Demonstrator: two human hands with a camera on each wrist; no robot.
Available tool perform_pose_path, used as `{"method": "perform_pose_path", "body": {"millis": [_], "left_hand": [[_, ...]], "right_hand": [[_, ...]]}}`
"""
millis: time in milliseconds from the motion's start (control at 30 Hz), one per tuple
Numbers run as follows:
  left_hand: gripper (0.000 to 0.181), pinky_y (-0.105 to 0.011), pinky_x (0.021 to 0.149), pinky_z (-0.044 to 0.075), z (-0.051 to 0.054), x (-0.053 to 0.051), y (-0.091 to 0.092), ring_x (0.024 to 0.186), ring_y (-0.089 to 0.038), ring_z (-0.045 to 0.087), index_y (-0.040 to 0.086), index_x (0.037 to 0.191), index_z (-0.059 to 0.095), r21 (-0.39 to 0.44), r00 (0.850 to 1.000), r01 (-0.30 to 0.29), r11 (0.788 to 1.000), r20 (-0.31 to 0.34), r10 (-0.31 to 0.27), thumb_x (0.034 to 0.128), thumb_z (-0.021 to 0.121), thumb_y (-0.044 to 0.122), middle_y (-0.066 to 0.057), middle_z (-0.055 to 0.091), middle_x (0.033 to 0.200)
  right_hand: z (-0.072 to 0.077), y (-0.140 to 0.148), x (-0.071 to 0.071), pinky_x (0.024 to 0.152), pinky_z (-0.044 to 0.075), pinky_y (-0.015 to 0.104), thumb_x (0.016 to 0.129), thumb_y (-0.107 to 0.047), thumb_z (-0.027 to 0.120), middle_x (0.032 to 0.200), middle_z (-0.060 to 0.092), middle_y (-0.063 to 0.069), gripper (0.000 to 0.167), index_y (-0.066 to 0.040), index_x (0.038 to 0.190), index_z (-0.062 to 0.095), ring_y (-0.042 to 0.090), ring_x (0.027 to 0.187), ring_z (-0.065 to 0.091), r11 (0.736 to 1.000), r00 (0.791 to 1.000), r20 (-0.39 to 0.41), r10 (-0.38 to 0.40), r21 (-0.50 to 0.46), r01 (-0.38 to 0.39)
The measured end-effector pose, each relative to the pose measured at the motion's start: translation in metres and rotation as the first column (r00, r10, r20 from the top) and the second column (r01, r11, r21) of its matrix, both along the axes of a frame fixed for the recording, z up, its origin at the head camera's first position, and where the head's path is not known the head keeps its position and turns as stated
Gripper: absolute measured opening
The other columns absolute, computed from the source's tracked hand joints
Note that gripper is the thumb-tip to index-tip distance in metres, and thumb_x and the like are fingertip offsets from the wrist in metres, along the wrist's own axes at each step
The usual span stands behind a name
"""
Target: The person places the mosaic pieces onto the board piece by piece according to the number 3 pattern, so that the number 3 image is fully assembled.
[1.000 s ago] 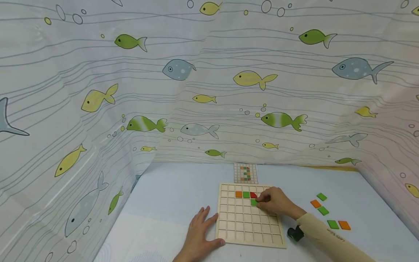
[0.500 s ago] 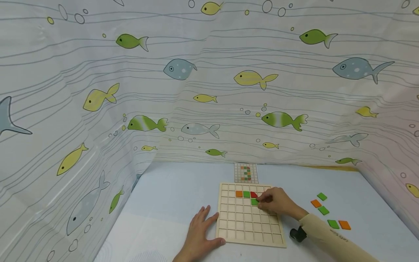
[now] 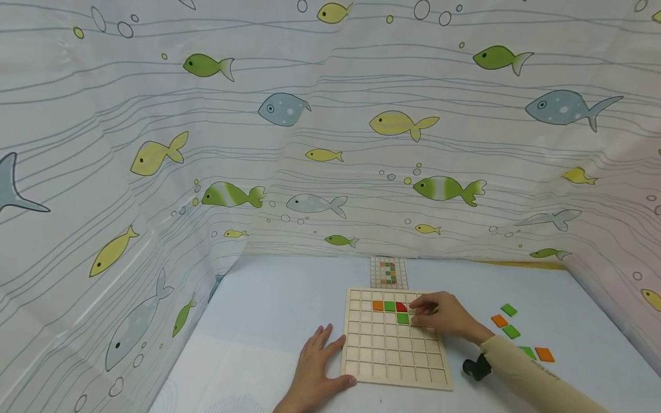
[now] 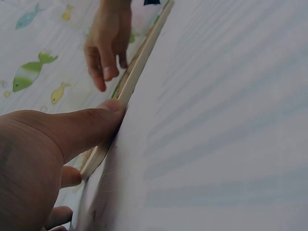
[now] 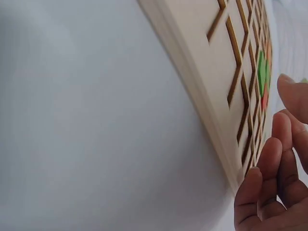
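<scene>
A wooden grid board lies on the table. In its upper rows sit an orange tile, a green tile and a red rounded tile, with another green tile below the red one. The left hand, fingers spread, touches the board's left edge; its thumb rests on the rim in the left wrist view. Just right of the red and green tiles, the right hand hovers over the board, thumb and fingers apart with nothing between them in the right wrist view.
Loose green and orange tiles lie right of the board. A small pattern card is behind it. Near the right sleeve is a black object. A fish-print sheet surrounds the table.
The right hand has drawn back slightly to the right from the lower green tile, and its fingers have parted. That tile now shows fully in its cell. The left hand stays put.
</scene>
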State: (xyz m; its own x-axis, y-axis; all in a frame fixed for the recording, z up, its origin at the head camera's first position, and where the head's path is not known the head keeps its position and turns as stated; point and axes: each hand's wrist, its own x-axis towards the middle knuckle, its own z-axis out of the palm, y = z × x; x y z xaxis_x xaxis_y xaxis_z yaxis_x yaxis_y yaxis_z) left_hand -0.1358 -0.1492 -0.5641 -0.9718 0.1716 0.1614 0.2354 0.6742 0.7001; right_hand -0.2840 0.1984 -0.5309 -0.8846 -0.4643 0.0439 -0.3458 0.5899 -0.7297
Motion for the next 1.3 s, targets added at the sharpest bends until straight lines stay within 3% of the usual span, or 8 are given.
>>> {"method": "perform_pose_path", "body": {"millis": [267, 533, 800, 1100, 1300], "left_hand": [[0.082, -0.080, 0.122, 0.019, 0.004, 0.001, 0.000, 0.157, -0.053, 0.026, 0.013, 0.148, 0.061, 0.006, 1.000, 0.017, 1.000, 0.017, -0.017, 0.0801, 0.088, 0.051, -0.025, 0.038, 0.167], [0.084, -0.081, 0.119, 0.022, 0.002, 0.000, -0.001, 0.156, -0.054, 0.028, 0.013, 0.148, 0.062, -0.002, 1.000, 0.012, 1.000, -0.014, -0.013, 0.0790, 0.088, 0.053, -0.025, 0.039, 0.166], [0.085, -0.081, 0.119, 0.022, 0.001, -0.001, -0.001, 0.156, -0.053, 0.027, 0.014, 0.148, 0.062, -0.002, 1.000, 0.010, 1.000, 0.008, -0.010, 0.0790, 0.087, 0.056, -0.024, 0.039, 0.167], [0.082, -0.082, 0.117, 0.025, 0.005, 0.003, 0.000, 0.155, -0.054, 0.029, 0.014, 0.146, 0.064, -0.010, 1.000, 0.008, 1.000, -0.008, -0.008, 0.0791, 0.089, 0.053, -0.025, 0.041, 0.166], [0.083, -0.081, 0.118, 0.024, 0.005, 0.001, 0.000, 0.155, -0.053, 0.028, 0.014, 0.147, 0.063, -0.008, 1.000, 0.008, 1.000, 0.006, -0.008, 0.0786, 0.089, 0.053, -0.024, 0.040, 0.166]], "right_hand": [[0.010, 0.030, -0.006, 0.071, 0.053, 0.022, 0.092, -0.030, 0.084, 0.096, 0.073, -0.005, 0.028, -0.012, 0.113, 0.080, 0.011, 0.087, 0.063, 0.995, 0.996, 0.011, -0.089, 0.051, 0.089], [0.020, 0.073, -0.009, 0.072, 0.053, 0.023, 0.092, -0.030, 0.084, 0.103, 0.076, 0.000, 0.033, -0.009, 0.117, 0.079, 0.012, 0.091, 0.064, 0.980, 0.985, -0.068, -0.159, 0.107, 0.165], [0.025, 0.122, -0.007, 0.080, 0.056, 0.033, 0.093, -0.033, 0.083, 0.119, 0.075, 0.015, 0.041, -0.005, 0.122, 0.075, 0.027, 0.103, 0.067, 0.942, 0.967, -0.057, -0.247, 0.220, 0.253], [0.027, 0.163, -0.006, 0.089, 0.058, 0.063, 0.088, -0.033, 0.086, 0.124, 0.068, 0.032, 0.054, 0.003, 0.126, 0.070, 0.052, 0.112, 0.062, 0.905, 0.953, -0.066, -0.295, 0.300, 0.301], [0.020, 0.184, -0.007, 0.093, 0.056, 0.065, 0.085, -0.033, 0.089, 0.121, 0.066, 0.034, 0.064, 0.009, 0.128, 0.065, 0.052, 0.109, 0.060, 0.875, 0.942, -0.067, -0.330, 0.352, 0.332]]}}
